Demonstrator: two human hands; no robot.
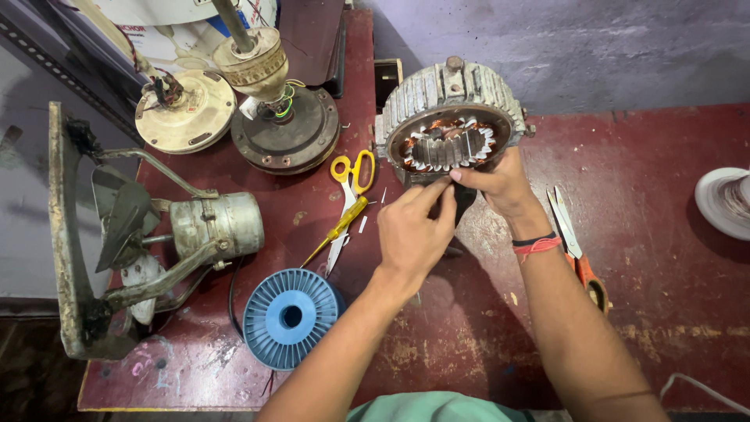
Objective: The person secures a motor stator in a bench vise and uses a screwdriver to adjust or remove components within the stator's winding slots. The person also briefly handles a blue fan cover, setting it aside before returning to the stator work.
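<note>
Both your hands are at the motor stator (449, 129), 12 o'clock on the surface (664, 312): left hand (412, 234) and right hand (500, 184) fingers pinched on its lower rim. Copper windings look seated; yellow scissors (353, 173) idle at 10.

One printed surface shows: a white panel with a label (160, 30) at the top left, behind the two ceiling fan motors, bearing small red and dark print partly hidden by them. No packages, signs or screens are visible on the bench.
</note>
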